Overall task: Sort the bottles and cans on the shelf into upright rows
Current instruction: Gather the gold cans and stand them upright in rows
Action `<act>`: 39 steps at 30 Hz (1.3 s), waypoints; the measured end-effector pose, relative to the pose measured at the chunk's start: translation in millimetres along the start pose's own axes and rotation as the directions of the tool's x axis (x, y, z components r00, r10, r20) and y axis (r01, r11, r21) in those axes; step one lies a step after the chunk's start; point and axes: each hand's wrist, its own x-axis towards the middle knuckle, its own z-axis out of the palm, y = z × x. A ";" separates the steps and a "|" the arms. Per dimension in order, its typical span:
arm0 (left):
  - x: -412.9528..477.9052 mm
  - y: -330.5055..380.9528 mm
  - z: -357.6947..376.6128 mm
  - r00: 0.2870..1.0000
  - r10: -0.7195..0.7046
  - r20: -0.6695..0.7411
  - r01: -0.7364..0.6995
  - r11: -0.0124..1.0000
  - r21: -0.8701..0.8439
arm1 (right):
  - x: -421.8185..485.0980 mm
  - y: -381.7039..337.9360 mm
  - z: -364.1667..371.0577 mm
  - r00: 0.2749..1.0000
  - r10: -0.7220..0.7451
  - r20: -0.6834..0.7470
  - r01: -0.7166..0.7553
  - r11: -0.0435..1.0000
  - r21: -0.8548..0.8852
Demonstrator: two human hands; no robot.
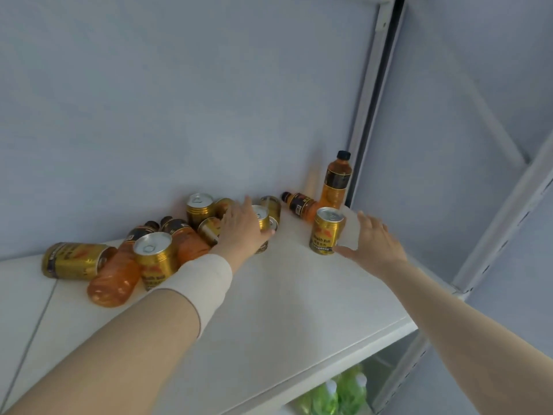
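Observation:
Gold cans and orange bottles lie in a jumble on the white shelf (284,295). My left hand (242,229) grips an upright gold can (263,218) in the middle of the heap. My right hand (374,244) is spread, its thumb close to or touching the base of a lone upright gold can (326,230). At the back right one orange bottle (336,181) with a black cap stands upright, and another bottle (300,203) lies on its side beside it. On the left, a can (70,260) and a bottle (115,274) lie flat, and a can (155,259) stands upright.
A grey back wall rises behind the shelf. A white metal upright (368,115) frames the right side, with a diagonal brace (502,217) beyond it. Green bottles (338,396) show on the shelf below, past the front edge.

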 end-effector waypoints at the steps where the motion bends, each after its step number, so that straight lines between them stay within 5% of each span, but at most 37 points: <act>1: 7.1 -1.9 2.3 0.999 -0.031 0.013 0.032 0.999 -0.035 | 8.7 0.6 3.4 0.999 0.037 0.008 -0.038 0.995 0.096; 5: 27.9 0.3 17.6 0.995 -0.072 0.075 0.076 0.996 -0.051 | 48.5 3.9 33.3 0.998 0.068 0.009 -0.066 0.929 0.364; 12: 40.1 -5.1 28.0 0.985 -0.166 -0.053 0.159 0.980 -0.118 | 83.7 11.3 74.7 0.994 0.060 -0.092 0.010 0.787 0.617; 16: 29.7 0.5 21.8 0.983 -0.180 -0.032 0.175 0.978 -0.115 | 89.9 17.3 73.9 0.998 0.056 -0.040 -0.015 0.744 0.668; 23: -31.3 31.0 -46.7 0.991 -0.128 -0.042 0.119 0.979 -0.167 | 79.6 -5.9 20.3 0.985 -0.164 0.045 0.076 0.664 0.744; 30: -117.0 -3.4 -120.2 0.952 -0.263 -0.158 0.228 0.952 -0.206 | 38.8 -105.0 -23.3 0.953 -0.286 0.101 0.058 0.497 0.866; 39: -279.7 -151.4 -200.3 0.894 -0.392 -0.218 0.355 0.916 -0.188 | -96.2 -284.8 -6.6 0.836 -0.514 0.192 -0.003 0.346 0.938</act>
